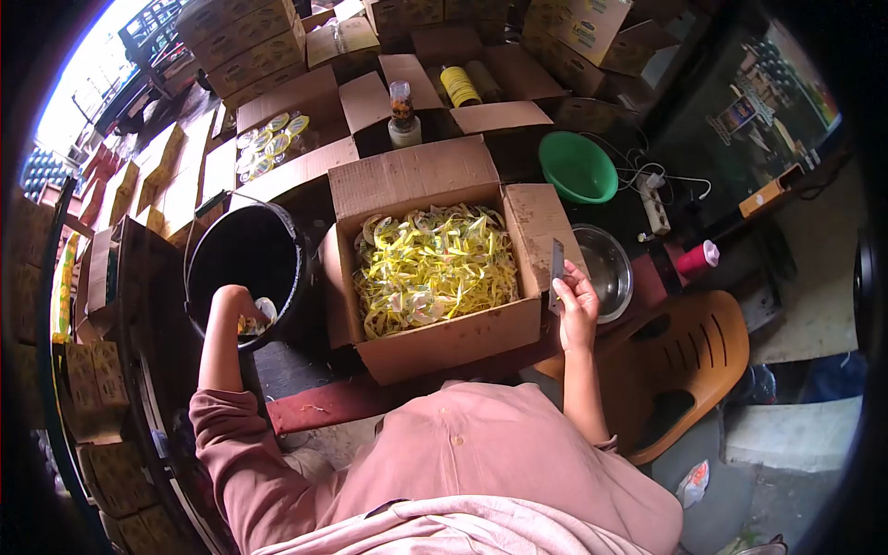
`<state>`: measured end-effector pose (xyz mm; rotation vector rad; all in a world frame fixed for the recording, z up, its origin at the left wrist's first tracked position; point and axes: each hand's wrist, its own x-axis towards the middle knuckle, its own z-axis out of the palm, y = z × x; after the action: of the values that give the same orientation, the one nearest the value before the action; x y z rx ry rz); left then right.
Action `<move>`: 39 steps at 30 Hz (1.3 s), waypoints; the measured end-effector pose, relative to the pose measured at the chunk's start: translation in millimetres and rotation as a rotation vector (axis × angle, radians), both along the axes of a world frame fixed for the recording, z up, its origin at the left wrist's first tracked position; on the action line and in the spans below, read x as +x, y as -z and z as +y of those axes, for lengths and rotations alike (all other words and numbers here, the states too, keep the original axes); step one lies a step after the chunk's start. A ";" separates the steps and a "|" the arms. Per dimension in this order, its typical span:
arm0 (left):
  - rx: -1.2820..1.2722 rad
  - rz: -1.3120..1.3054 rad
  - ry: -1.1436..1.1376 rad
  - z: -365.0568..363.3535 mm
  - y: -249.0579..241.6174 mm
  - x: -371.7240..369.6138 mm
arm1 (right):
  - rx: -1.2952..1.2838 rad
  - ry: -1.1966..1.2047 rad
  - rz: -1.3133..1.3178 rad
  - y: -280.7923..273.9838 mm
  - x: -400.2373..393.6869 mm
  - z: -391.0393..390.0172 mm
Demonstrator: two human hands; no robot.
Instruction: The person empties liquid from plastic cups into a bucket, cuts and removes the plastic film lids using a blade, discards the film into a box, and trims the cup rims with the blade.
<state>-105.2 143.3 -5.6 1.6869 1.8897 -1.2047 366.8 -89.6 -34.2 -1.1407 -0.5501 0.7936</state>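
My right hand (578,296) is closed round a flat grey metal blade (556,268), held upright at the right side of an open cardboard box (449,340). Thin yellow and white plastic strips (435,264) fill that box in a tangled heap. On the left, my left hand (237,302) reaches down inside a black bucket (298,264), its fingers hidden from view. Beside it in the bucket are small white and yellow pieces (266,309).
A green bowl (578,166) and a metal bowl (606,273) stand right of the box, near a power strip (653,205). Behind are a jar (402,106) and a carton of round yellow-edged lids (272,146). An orange chair (694,370) is at right.
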 end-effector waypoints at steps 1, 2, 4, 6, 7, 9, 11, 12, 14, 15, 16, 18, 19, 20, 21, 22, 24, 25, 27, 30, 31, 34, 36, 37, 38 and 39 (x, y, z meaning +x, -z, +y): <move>-0.022 0.014 -0.056 -4.5 -4.0 5.7 | 0.006 -0.025 -0.006 3.8 4.2 0.6; 0.081 -0.055 0.027 -2.2 3.8 -3.9 | 0.017 -0.050 -0.013 8.6 8.3 2.3; -0.021 -0.037 -0.029 -3.3 10.0 -3.8 | 0.010 -0.069 0.000 11.8 12.2 6.4; -0.041 -0.001 -0.034 -6.3 -1.0 2.0 | -0.015 -0.076 0.013 13.6 13.2 13.3; 0.002 0.004 -0.103 -8.7 -6.6 6.0 | -0.031 -0.080 0.017 14.9 13.7 14.8; 0.255 -0.068 -0.036 -17.0 -9.0 5.6 | -0.028 -0.097 0.031 18.7 13.5 20.2; 0.107 -0.039 -0.118 -16.5 -8.6 7.6 | -0.035 -0.112 0.036 16.8 9.0 25.3; 0.032 -0.027 -0.160 -16.7 -9.4 9.9 | -0.034 -0.127 0.034 19.3 9.3 28.3; 0.137 -0.060 -0.125 -21.2 -15.2 12.3 | -0.030 -0.162 0.027 24.9 9.3 35.9; 0.192 -0.076 -0.109 -23.3 -18.1 11.6 | -0.036 -0.178 0.042 21.9 7.9 39.1; 0.472 -0.183 -0.067 -23.5 -3.5 -2.5 | -0.045 -0.194 0.058 17.5 5.3 40.0; 0.696 -0.472 -0.135 -26.8 -12.1 -2.2 | -0.050 -0.216 0.075 17.1 1.0 44.2; 0.812 -0.605 -0.162 -33.0 -27.7 14.1 | -0.048 -0.221 0.075 19.6 -1.0 46.3; 0.929 -0.794 -0.129 -38.1 -32.6 23.5 | -0.044 -0.223 0.078 21.5 -4.0 48.2; 1.042 -0.986 -0.090 -44.3 -37.9 35.7 | -0.028 -0.240 0.050 19.0 -9.5 51.4; 1.012 -1.205 -0.148 -56.9 -59.0 65.1 | -0.013 -0.256 0.022 12.0 -17.4 55.5; 0.868 -1.579 -0.179 -62.8 -51.2 91.4 | 0.002 -0.300 -0.035 -4.6 -32.2 63.4; 0.720 -1.614 -0.377 -77.2 -67.0 118.8 | 0.014 -0.322 -0.078 -15.0 -39.9 67.7; 0.658 -1.741 -0.299 -88.7 -54.7 151.0 | 0.077 -0.376 -0.171 -27.4 -50.2 76.9; 0.664 -1.838 -0.003 -95.6 -40.8 188.6 | 0.224 -0.268 -0.745 -67.3 -61.7 83.1; 0.612 -1.943 -0.097 -102.9 -45.1 203.3 | 0.273 -0.235 -0.939 -79.4 -62.9 84.2; 0.720 -1.772 0.044 -114.1 -51.7 214.0 | 0.434 -0.231 -1.254 -87.7 -57.0 91.3; 0.783 -1.825 0.128 -117.3 -45.8 214.5 | 0.520 -0.267 -1.458 -94.3 -52.0 93.5; 0.815 -1.850 0.171 -118.6 -45.2 214.9 | 0.534 -0.266 -1.504 -98.0 -51.7 93.5; 0.858 -1.797 0.211 -119.9 -47.5 214.5 | 0.550 -0.265 -1.551 -101.3 -51.7 94.2; 0.815 -1.766 0.206 -120.0 -48.9 212.5 | 0.566 -0.263 -1.597 -103.1 -51.8 95.5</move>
<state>107.3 23.3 43.3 1.9809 0.8812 1.0941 315.0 5.9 68.9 -0.9684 -2.1096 -0.2704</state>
